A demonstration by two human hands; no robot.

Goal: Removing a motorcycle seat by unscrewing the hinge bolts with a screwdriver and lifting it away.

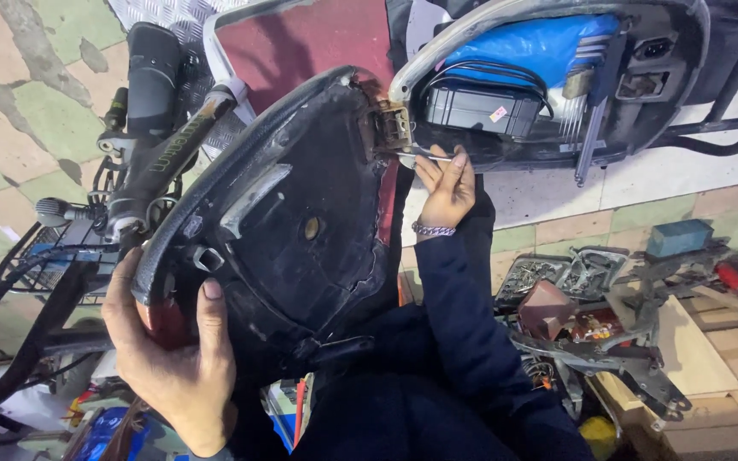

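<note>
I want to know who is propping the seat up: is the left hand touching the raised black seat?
Touching: the head view shows the left hand gripping the seat edge, thumb on its underside.

A black battery box (482,109) sits inside the scooter's open compartment, with a blue plastic bag (540,43) stuffed just above it and black cables looped across its top. To the right, trays of screws and small parts (561,275) lie on a heap of grey metal brackets (617,354), beside a reddish-brown block (547,309) and a blue box (678,237). Cardboard boxes (728,358) are stacked at the lower right. At the far left a wire basket (38,269) hangs near the handlebar stem (164,145), over worn green and pink floor tiles (44,111).
</note>
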